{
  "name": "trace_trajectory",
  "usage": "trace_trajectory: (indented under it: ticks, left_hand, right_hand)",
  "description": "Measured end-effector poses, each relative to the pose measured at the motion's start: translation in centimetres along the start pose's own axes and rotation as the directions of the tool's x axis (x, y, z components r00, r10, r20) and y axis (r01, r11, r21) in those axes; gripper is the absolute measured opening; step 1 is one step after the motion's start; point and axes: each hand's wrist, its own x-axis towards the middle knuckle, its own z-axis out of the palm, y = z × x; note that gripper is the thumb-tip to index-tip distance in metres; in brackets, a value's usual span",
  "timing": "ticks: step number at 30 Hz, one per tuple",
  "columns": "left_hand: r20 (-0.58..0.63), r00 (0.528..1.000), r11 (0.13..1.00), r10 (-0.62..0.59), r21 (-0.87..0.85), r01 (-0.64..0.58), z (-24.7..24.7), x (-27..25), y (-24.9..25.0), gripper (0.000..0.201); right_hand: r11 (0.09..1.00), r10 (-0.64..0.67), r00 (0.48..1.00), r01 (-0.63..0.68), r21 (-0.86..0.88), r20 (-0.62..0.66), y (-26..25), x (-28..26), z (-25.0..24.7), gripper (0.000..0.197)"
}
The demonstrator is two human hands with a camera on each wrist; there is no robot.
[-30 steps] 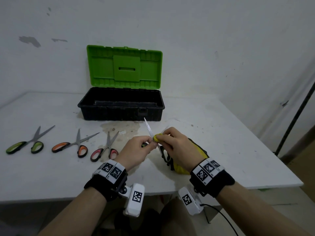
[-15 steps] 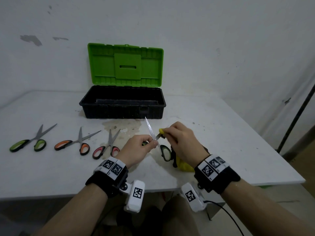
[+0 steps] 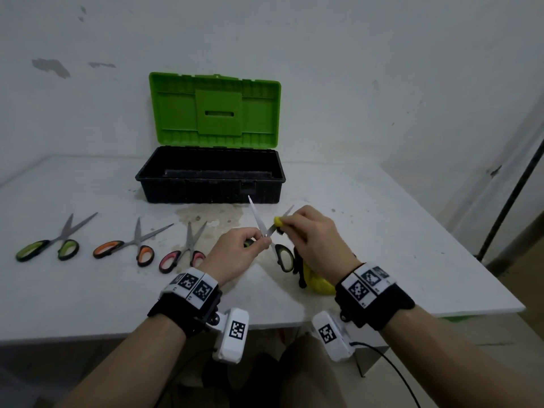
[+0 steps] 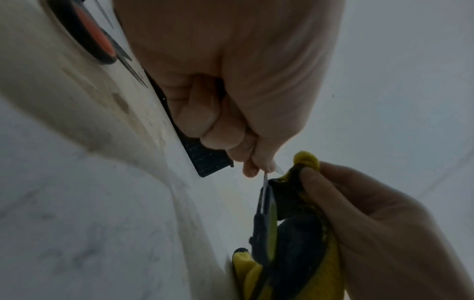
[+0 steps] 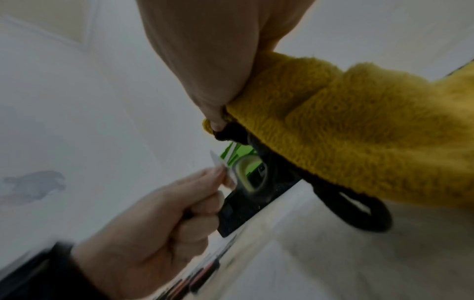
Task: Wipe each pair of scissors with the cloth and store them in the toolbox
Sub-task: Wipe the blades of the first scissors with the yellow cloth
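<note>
Held scissors (image 3: 266,231): blades spread apart, lifted over the table (image 3: 368,231) just in front of the toolbox (image 3: 210,187). One blade points up and away toward the box's front wall; the other runs right, into the cloth (image 3: 316,282).

Left hand (image 3: 238,254): fingers curled tight, thumb and fingertips pinching the scissors at the pivot. One handle is mostly hidden in the fist. The other handle loop, black with a pale green lining, hangs free between the two hands.

Right hand (image 3: 316,245): thumb and fingers pinch a fold of the yellow cloth around the right-pointing blade, whose tip pokes out past the fold. The rest of the cloth, yellow with black trim and a black hanging loop, droops under the palm to the table.

Toolbox: black base, green lid standing open against the wall (image 3: 382,69). Can't make out any scissors inside.

Lying flat in a row left of the hands, blades part open, tips pointing away:
- green scissors (image 3: 48,244), far left
- orange scissors (image 3: 129,245), middle
- pink scissors (image 3: 184,250), nearest the left hand

Brownish stain (image 3: 210,216) on the table between the box and the hands.
</note>
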Motion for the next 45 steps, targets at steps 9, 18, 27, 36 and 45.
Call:
trace_trajectory:
  ticks: [9, 18, 27, 36, 45]
  left_hand:
    - [0.042, 0.997, 0.992, 0.069, 0.102, -0.073, 0.0, 0.0, -0.7, 0.027]
    - [-0.014, 0.991, 0.951, 0.134, 0.282, -0.125, -0.8, 0.6, -0.2, 0.024]
    - [-0.013, 0.948, 0.826, 0.319, 0.494, -0.272, -0.8, 0.5, 0.5, 0.025]
    - [-0.004, 0.972, 0.83, 0.236, 0.52, -0.2, -1.2, 0.5, 0.3, 0.025]
    - [0.014, 0.958, 0.799, 0.285, 0.549, -0.245, -0.5, 0.3, 1.3, 0.028]
  right_hand:
    - [0.987, 0.161, 0.984, -0.162, -0.004, -0.076, 2.2, 0.3, 0.7, 0.015]
    - [0.99, 0.137, 0.986, -0.139, -0.016, -0.092, 0.5, 0.0, -0.4, 0.01]
    - [0.994, 0.112, 0.994, -0.112, -0.001, -0.017, -1.0, -0.7, 2.0, 0.015]
    - [0.937, 0.342, 0.927, -0.35, -0.026, -0.156, 2.0, 0.8, -1.1, 0.018]
    - [0.988, 0.152, 0.988, -0.153, -0.026, -0.019, -1.1, -0.5, 1.3, 0.013]
